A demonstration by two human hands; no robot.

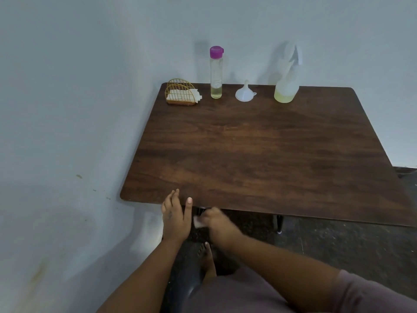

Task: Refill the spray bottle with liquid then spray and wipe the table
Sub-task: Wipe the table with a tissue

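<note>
A white spray bottle [287, 86] with yellowish liquid at its bottom stands at the far right of the dark wooden table [259, 150]. A tall clear bottle [216, 73] with a purple cap holds a little yellow liquid at the far side. Between them a white funnel [245, 93] rests upside down. My left hand [176, 216] lies at the table's near edge with straight fingers. My right hand [217, 227] is just off that edge, blurred, gripping a small white tissue [198, 222].
A gold wire napkin holder [180, 92] with white tissues stands at the far left corner. The table fits into a corner of pale walls [79, 109] at the left and behind. A dark floor [338, 245] and a table leg [279, 223] lie below right.
</note>
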